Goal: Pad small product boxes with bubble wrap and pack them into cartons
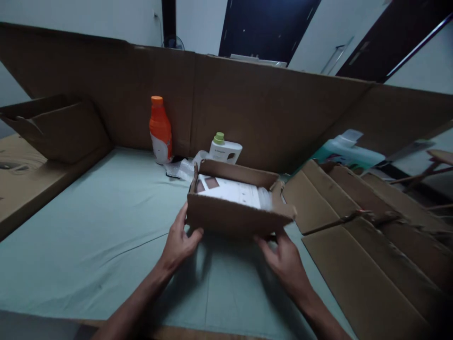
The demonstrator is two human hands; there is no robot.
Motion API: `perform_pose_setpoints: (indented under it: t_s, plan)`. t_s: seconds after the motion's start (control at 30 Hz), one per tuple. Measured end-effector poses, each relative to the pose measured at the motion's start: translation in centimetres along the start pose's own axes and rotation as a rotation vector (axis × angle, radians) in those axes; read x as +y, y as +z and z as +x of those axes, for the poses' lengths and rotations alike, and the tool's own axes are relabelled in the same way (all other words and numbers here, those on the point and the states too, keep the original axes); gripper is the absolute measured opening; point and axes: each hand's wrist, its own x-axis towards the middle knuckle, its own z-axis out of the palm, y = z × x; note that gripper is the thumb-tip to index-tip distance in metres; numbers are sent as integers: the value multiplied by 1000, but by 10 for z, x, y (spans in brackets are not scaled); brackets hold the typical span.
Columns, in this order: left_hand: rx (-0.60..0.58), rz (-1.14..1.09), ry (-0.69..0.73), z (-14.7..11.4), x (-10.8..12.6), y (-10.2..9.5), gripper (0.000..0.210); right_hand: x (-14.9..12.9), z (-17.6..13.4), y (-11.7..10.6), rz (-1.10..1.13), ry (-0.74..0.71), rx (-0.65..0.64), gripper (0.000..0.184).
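Observation:
Between my two hands is a small open cardboard box (237, 218), tipped slightly so that its inside shows. A white package with brown squares and small print (230, 191) lies in it, with something clear at its right end. My left hand (180, 243) grips the box's lower left corner, thumb on the near side. Under the lower right part of the box is my right hand (283, 257), its fingers partly hidden beneath the cardboard. Just behind the box stand a white bottle with a green cap (224, 150) and some crumpled bubble wrap (186, 169).
An orange bottle (161, 132) stands by the tall cardboard screen (276, 113) at the back. On the right are folded cardboard boxes (368, 264) and a bottle of green liquid (348, 151). Another open carton (67, 127) sits at left. Pale green cloth (88, 236) covers the table.

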Motion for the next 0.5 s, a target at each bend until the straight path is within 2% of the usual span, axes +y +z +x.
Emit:
perform_pose_setpoints:
  t_s: [0.03, 0.1, 0.17, 0.23, 0.3, 0.37, 0.5]
  plan:
    - [-7, 0, -44, -18, -3, -4, 74, 2, -22, 0, -11, -20, 31, 28]
    - [43, 36, -138, -51, -11, -24, 71, 1, -63, 15, -11, -88, 67, 27]
    - [122, 93, -182, -73, -16, -53, 66, -5, -93, 38, 4, -186, 78, 39]
    - [175, 151, -173, -85, -17, -82, 59, -8, -111, 57, 46, -276, 38, 56]
    - [189, 230, -150, -91, -15, -103, 52, -4, -117, 63, 114, -307, -57, 70]
    - [215, 330, -153, -95, -13, -115, 52, 4, -110, 57, 182, -252, -174, 84]
    - [303, 498, -266, -107, -10, -117, 79, 17, -77, 46, 376, -118, -406, 128]
